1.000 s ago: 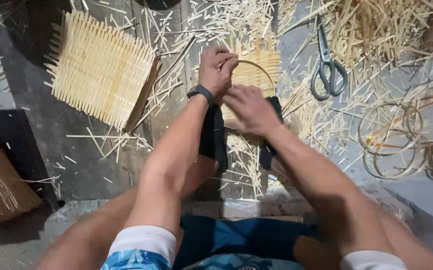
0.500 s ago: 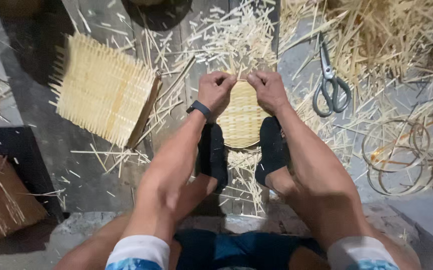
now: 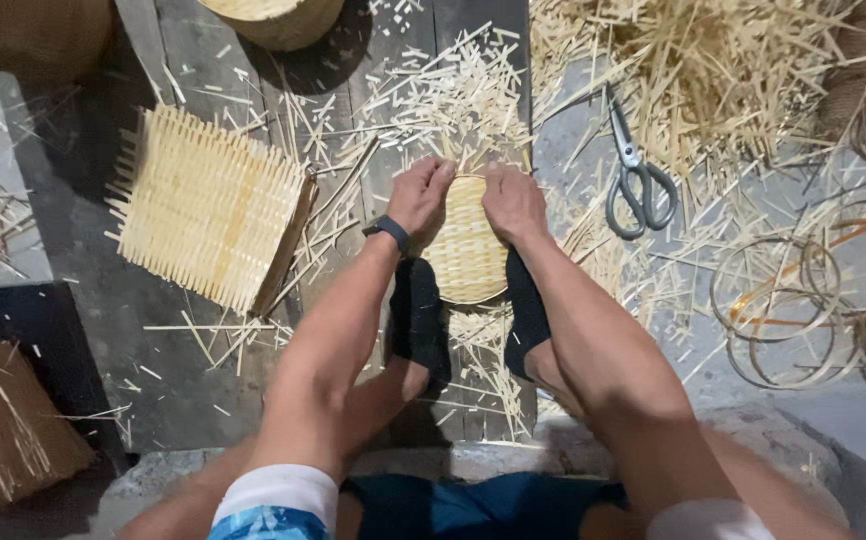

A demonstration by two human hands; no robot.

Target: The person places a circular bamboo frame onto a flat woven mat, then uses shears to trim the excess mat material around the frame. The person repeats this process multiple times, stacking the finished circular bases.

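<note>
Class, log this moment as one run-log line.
left hand: grips woven basket | right hand: grips basket | scissors: lying right

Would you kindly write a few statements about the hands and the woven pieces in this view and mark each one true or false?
1. Both hands, left hand and right hand, grip the top of the small woven basket. True.
2. The scissors lie to the left of the basket. False: they lie to its right.
3. The feet in black socks flank the basket. True.
4. The flat woven mat rests on the person's lap. False: it lies on the floor, to the left.
</note>
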